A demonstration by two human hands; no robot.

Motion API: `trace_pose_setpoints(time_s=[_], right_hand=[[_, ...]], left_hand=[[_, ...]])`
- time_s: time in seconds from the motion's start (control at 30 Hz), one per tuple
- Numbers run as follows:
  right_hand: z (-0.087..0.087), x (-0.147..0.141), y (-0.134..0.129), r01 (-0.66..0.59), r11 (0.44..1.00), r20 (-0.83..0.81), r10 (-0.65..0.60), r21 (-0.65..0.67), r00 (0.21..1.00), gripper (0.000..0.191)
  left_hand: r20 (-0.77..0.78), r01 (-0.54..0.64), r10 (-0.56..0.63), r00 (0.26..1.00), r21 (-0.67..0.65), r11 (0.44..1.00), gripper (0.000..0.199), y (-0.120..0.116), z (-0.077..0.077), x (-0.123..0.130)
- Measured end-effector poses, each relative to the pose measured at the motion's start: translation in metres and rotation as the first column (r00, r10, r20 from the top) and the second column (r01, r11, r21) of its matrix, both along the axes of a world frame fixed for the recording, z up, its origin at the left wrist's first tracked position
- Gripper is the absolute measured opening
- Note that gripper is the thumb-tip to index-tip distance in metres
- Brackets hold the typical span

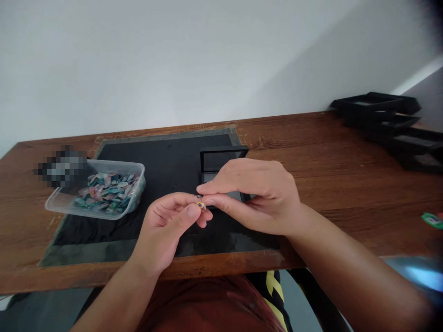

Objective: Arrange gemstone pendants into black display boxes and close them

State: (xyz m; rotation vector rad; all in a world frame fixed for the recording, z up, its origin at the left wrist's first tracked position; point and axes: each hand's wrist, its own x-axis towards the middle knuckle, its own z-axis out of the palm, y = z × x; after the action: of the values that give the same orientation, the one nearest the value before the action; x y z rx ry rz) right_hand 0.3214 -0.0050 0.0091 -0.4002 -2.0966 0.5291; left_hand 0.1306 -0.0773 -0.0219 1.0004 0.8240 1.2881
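My left hand (171,223) pinches a small clear piece with a yellow and blue spot (200,205) between thumb and fingers. From the right, my right hand (254,196) meets it, its thumb and index fingertip closed at the piece's edge. Both hands are above a black mat (166,161). Behind my right hand stands a black open frame or box (224,149), partly hidden by the fingers. To the left, a clear plastic tub (98,213) holds several small teal, pink and clear pieces (107,191).
A blurred dark object (62,168) lies beside the tub at the left. Black trays or frames (377,103) are stacked at the right back of the wooden table (297,138). A green item (432,220) is at the right edge. A wall rises behind.
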Motion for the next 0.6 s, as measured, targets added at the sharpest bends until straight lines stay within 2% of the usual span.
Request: trace_pose_setpoints(time_s=[0.13, 0.3, 0.47, 0.6], right_hand=[[-0.0009, -0.0002, -0.0004, -0.031, 0.999, -0.006, 0.032, 0.014, 0.999, 0.016], [-0.0046, -0.0006, -0.0002, -0.100, 0.995, -0.031, 0.099, -0.002, 0.995, 0.032], [-0.0061, -0.0006, 0.0006, -0.119, 0.993, -0.062, 0.118, -0.013, 0.991, 0.024], [-0.0040, -0.0016, 0.0001, -0.133, 0.987, -0.032, 0.131, -0.085, 0.991, 0.018]], left_hand=[[0.046, 0.000, 0.002, 0.999, -0.027, 1.000, 0.011, -0.0010, 0.0015, 0.0002], [0.102, -0.028, 0.035, 0.994, -0.061, 0.998, 0.017, 0.0001, 0.0016, 0.0018], [0.109, -0.019, 0.028, 0.994, -0.081, 0.997, 0.018, 0.0000, 0.0015, 0.0010], [0.088, 0.001, 0.007, 0.996, -0.089, 0.996, 0.018, 0.0005, 0.0008, 0.0001]])
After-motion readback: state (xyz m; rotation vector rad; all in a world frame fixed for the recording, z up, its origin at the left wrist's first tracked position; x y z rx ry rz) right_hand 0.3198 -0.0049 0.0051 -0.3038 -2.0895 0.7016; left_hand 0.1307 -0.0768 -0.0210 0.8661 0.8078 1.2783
